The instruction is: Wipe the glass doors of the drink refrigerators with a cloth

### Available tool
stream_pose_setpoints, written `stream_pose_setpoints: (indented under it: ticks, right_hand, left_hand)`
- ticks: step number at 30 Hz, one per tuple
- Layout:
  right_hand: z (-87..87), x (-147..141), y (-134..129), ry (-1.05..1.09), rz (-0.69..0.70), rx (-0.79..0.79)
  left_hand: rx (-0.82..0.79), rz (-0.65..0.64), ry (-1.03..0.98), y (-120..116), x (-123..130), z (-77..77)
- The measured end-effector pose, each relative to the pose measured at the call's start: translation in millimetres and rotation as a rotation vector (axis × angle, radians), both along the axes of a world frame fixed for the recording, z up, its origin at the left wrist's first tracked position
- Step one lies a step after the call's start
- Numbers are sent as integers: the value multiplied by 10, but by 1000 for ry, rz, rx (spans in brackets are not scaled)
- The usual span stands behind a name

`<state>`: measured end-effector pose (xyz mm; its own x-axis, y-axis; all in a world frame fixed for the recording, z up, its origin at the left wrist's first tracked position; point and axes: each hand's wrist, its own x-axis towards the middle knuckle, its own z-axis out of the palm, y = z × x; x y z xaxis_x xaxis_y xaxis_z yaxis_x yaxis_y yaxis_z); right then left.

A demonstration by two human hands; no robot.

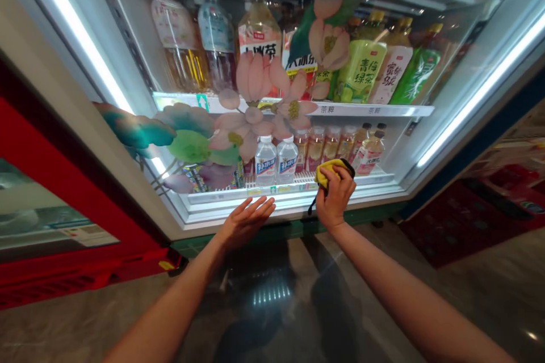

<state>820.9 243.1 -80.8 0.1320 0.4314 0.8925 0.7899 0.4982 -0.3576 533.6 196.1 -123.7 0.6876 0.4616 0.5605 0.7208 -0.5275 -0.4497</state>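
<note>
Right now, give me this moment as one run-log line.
right hand: gripping yellow-and-black cloth | left hand: open, holding nothing visible | ahead: lit drinks cooler, bottles on shelves

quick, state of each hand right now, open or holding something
Left hand: open, nothing visible in it.
Right hand: closed, holding a yellow cloth with dark edging.

"茶粹" twice on shelf strip (349, 110)

FREE: between left hand (246, 219) and right hand (336, 197) | BLOCKED: flower-printed glass (293, 110) before bottles (286, 162)
</note>
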Motion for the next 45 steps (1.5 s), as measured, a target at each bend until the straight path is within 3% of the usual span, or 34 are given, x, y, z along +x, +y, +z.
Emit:
stream_pose_setpoints:
  ticks: [3,5,8,11,14,18,21,24,27,31,34,36,38,41,45]
  right_hand:
    - [-259,-84,-94,-24,27,-27]
    - [-330,-79,-90,24,22,-23]
    - [-266,-257,-42,260,-73,39]
    - [-213,-655,-91,370,-101,53]
    - [-360,-932,-255,197,31,-23]
    - [-570,-888,-387,-2,144,-50]
    - [-456,-921,-355,154,40,4]
    - [-275,-1170,-341,232,-8,59]
    - [-270,-1346,-395,36,45,54]
    - [-386,-1182,-452,-242,118,47]
    - [-316,-1088,-425,-98,98,39]
    - [-216,-1185,-405,38,56,21]
    - [-155,-1360,-416,44,51,-8]
    - [-228,-1523,-490,-139,70,14]
    - [-421,-1321,-572,-304,114,48]
  left_hand:
    - [35,-1,-15,-28,-34,-25]
    - [40,-18,-7,-61,-93,-11]
    - [10,8,1,-127,-263,25]
    - [7,52,-24,-198,-487,14]
    - [7,61,-42,-254,-685,-66]
    - [-27,80,-21,-319,-854,-134]
    - [-9,78,-29,-395,-947,-66]
    - [1,73,-41,-486,-1023,46]
    - [-6,79,-36,-547,-1057,113]
    - [-18,75,-33,-564,-1058,127]
    - [-26,63,-22,-585,-1082,149]
    - [-23,64,-15,-619,-1118,181]
    - [-20,77,-7,-662,-1160,218]
    - [-22,95,5,-713,-1207,254]
    - [-35,85,3,-739,-1246,246]
